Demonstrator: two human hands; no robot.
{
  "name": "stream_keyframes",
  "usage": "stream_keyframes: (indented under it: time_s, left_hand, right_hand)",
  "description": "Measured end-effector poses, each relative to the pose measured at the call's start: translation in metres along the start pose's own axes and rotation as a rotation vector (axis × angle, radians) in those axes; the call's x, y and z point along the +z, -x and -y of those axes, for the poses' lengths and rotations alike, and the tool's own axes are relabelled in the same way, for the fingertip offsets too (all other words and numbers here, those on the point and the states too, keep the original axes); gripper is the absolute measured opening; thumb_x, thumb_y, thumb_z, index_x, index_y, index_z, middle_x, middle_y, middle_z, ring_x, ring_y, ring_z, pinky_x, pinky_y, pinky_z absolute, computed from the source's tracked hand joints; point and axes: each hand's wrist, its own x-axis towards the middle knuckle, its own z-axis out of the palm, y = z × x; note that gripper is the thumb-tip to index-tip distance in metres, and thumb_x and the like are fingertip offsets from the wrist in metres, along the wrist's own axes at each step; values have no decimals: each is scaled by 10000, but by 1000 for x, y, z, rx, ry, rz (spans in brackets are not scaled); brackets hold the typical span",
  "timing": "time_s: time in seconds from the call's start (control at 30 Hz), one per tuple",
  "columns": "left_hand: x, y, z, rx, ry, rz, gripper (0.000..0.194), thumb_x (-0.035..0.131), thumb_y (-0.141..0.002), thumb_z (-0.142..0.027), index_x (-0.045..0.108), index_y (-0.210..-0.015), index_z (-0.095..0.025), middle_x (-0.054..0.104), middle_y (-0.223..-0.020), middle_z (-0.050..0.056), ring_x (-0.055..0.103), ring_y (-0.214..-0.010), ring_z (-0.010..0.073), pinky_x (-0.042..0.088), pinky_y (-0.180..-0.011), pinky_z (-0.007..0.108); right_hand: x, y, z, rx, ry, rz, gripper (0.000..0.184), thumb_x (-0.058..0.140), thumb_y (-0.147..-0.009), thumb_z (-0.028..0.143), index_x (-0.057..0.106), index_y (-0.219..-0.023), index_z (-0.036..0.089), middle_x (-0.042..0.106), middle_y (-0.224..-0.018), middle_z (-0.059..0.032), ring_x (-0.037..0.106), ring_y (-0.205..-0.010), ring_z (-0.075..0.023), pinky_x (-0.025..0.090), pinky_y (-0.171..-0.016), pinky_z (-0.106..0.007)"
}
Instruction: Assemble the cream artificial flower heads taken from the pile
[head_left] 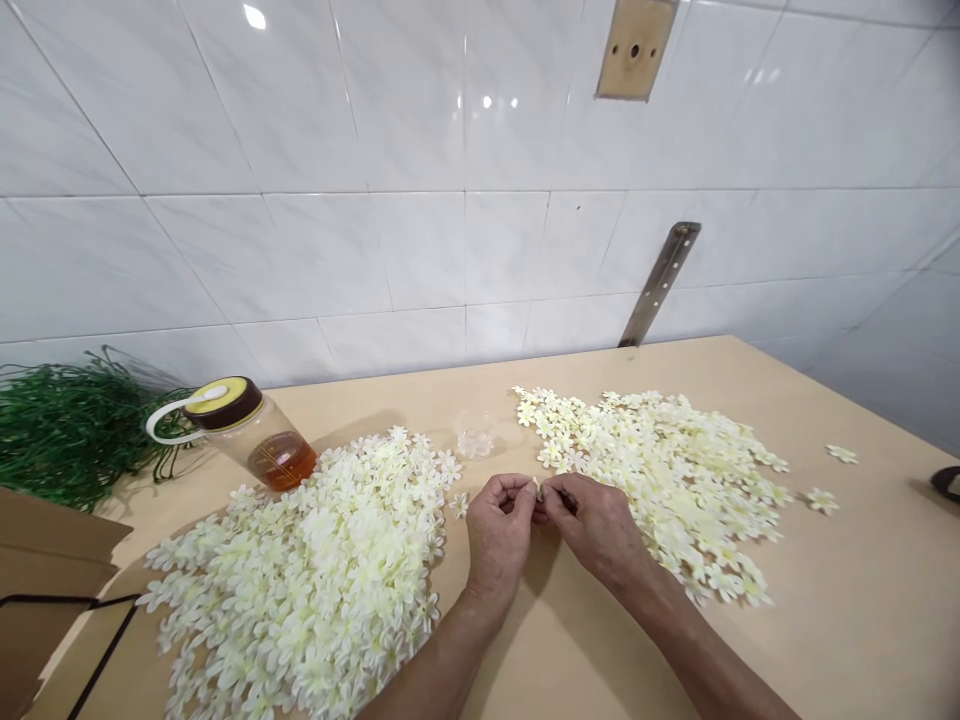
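Observation:
My left hand (499, 535) and my right hand (596, 528) meet at the table's middle, fingertips pinched together on one small cream fabric flower (537, 489). A large heap of the same cream flowers (315, 570) lies to the left of my hands. Another spread of flowers (660, 470) lies to the right, touching my right hand. A small pile of clear plastic bits (475, 441) sits just beyond my fingers.
A tilted clear bottle (251, 435) with amber liquid and a brown-yellow lid lies at the left. Green plastic stems (67, 430) are heaped at the far left, above a cardboard box (52, 590). A white tiled wall backs the wooden table (862, 600). A dark object (946, 483) sits at the right edge.

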Motion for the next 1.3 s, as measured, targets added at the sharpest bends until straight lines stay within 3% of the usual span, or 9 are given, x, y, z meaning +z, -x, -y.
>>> stream_keyframes:
  time_s: [0.27, 0.47, 0.77, 0.9, 1.1, 1.3]
  left_hand:
    - [-1, -1, 4, 26, -22, 10, 155, 669, -765, -279, 690, -827, -138, 720, -753, 66, 673, -641, 165, 571, -651, 285]
    - [-2, -5, 3, -26, 103, 29, 197, 691, -761, -315, 679, -828, -130, 696, -659, 43, 664, -577, 163, 576, -640, 308]
    - [0, -1, -3, -4, 77, 30, 160, 680, -757, -284, 663, -812, -135, 688, -659, 36, 639, -570, 142, 547, -586, 262]
    - [1, -1, -5, -27, 75, 18, 156, 675, -742, -267, 648, -823, -136, 671, -625, 23, 626, -530, 139, 540, -548, 261]
    - [0, -2, -4, -40, 55, 12, 143, 674, -723, -246, 645, -818, -142, 673, -623, 17, 616, -502, 130, 538, -533, 256]
    - [0, -2, -4, -41, 74, 28, 153, 677, -724, -253, 648, -827, -144, 669, -602, 15, 627, -515, 138, 532, -523, 247]
  right_hand:
    - [1, 2, 1, 36, 27, -47, 230, 501, -868, 244, 644, -696, 190, 645, -631, -6, 567, -568, -142, 404, -556, -236]
    - [-5, 1, 4, 114, -183, 25, 322, 474, -920, 363, 694, -737, 216, 691, -631, -3, 626, -558, -163, 468, -549, -247]
    - [-3, 3, -1, -78, -154, -64, 162, 539, -908, 243, 697, -938, 221, 700, -931, -49, 653, -777, -170, 514, -721, -275]
    - [-6, 2, 0, -147, -151, 1, 187, 493, -933, 206, 677, -906, 225, 674, -900, -43, 636, -812, -169, 503, -745, -279]
    - [-9, 3, 2, -120, -90, 63, 155, 462, -938, 215, 586, -847, 203, 629, -830, -43, 598, -732, -167, 491, -649, -275]
    - [-11, 2, 2, -188, -117, 57, 216, 413, -961, 218, 628, -981, 226, 641, -949, -69, 616, -831, -180, 504, -746, -305]
